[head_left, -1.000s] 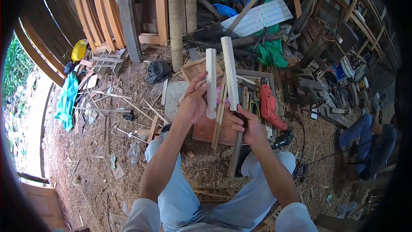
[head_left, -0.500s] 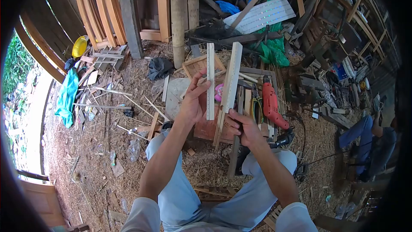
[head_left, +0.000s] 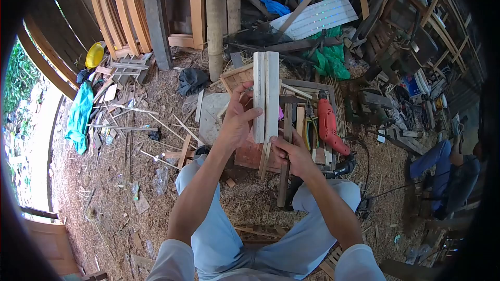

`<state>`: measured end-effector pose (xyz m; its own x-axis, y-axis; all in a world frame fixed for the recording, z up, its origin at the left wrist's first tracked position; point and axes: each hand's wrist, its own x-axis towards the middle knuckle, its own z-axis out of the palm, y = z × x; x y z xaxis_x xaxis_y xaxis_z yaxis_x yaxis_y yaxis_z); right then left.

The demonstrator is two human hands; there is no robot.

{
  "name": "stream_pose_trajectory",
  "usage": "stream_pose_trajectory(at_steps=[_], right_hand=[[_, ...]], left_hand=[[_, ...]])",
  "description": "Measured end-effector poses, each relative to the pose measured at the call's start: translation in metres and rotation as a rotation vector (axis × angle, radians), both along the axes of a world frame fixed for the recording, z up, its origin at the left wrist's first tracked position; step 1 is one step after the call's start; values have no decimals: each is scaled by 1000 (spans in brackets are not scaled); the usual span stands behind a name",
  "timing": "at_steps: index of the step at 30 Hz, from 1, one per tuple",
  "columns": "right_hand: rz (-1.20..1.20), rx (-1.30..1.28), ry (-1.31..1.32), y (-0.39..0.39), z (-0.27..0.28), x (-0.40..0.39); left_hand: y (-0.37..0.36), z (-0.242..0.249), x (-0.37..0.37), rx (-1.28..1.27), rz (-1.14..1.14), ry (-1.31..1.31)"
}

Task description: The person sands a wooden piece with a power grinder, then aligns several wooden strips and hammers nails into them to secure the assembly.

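Two pale wooden strips stand side by side in front of me, their long edges touching or nearly so. My left hand grips the left strip, thumb across its face. Closed round the lower end of the right strip is my right hand. A dark narrow stick passes by the right hand's fingers; whether they hold it too is unclear. Small dots run along the inner edges of the strips. Thin wooden pieces show below the strips.
A red power drill lies right of my right hand, near pliers. Behind the strips is a wooden box frame. A black bag and scattered sticks lie to the left. Another person's legs show at the far right.
The right strip has moved left and turned more upright against the left strip. My right hand has shifted slightly left, and the dark stick now shows higher beside it.
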<state>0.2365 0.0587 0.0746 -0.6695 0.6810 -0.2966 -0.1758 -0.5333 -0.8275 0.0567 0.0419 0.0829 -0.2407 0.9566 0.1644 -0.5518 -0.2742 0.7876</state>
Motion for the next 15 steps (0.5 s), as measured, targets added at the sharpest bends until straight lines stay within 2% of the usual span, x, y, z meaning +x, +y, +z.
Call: stream_pose_trajectory(at_steps=[2, 8, 15], right_hand=[[-8, 28, -37, 1, -3, 1], [51, 85, -38, 2, -2, 5], [87, 5, -26, 9, -8, 12]], left_hand=[[-2, 1, 3, 1, -38, -64], [2, -2, 13, 14, 27, -16], [3, 1, 22, -67, -54, 5]])
